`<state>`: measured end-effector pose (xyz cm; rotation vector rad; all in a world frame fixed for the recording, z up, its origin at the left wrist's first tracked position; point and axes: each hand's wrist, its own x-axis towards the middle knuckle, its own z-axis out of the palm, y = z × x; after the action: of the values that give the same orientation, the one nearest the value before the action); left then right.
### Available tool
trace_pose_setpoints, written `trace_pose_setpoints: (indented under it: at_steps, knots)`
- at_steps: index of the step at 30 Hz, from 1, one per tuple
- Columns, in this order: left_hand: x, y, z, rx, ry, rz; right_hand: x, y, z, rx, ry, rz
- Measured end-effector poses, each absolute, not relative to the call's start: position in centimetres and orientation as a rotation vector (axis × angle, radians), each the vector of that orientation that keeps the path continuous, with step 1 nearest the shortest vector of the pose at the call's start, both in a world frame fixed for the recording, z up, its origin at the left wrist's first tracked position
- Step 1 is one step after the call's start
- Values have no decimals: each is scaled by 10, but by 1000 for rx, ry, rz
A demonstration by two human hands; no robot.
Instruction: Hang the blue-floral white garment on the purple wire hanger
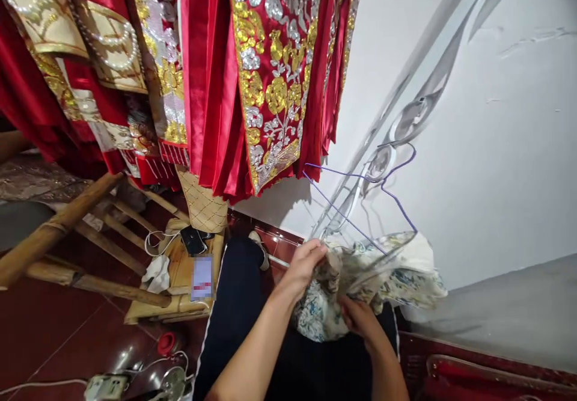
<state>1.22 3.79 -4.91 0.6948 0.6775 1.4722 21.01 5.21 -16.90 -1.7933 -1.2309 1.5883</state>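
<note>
A floral garment (322,311), white with blue and olive print, lies bunched over my lap. My left hand (309,260) is closed on its upper left edge. Lower down, my right hand (358,317) grips the cloth near the middle, its fingertips partly hidden in the folds. A thin purple wire hanger (399,205) rises from the garment, its lower part against the cloth on the right; neither hand touches the hanger's visible wire.
Red costumes with gold and silver sequins (277,82) hang ahead. At left, a bamboo chair (130,314) bears a phone (202,278), a black device (193,240) and cables. A power strip (106,387) lies on the floor. The white wall (509,148) stands close on my right.
</note>
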Motion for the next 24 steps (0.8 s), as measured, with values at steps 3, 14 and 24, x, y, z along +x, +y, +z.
trace_pose_setpoints:
  at_steps: [3, 14, 24]
  knots:
    - [16, 41, -48, 666, 668, 1436, 210, 36, -176, -1927, -1237, 1551]
    - [37, 12, -20, 735, 651, 1246, 194, 6, -93, -1426, -1213, 1065]
    - [62, -77, 54, 1578, 316, 1036, 222, -42, -61, -1610, -1187, 965]
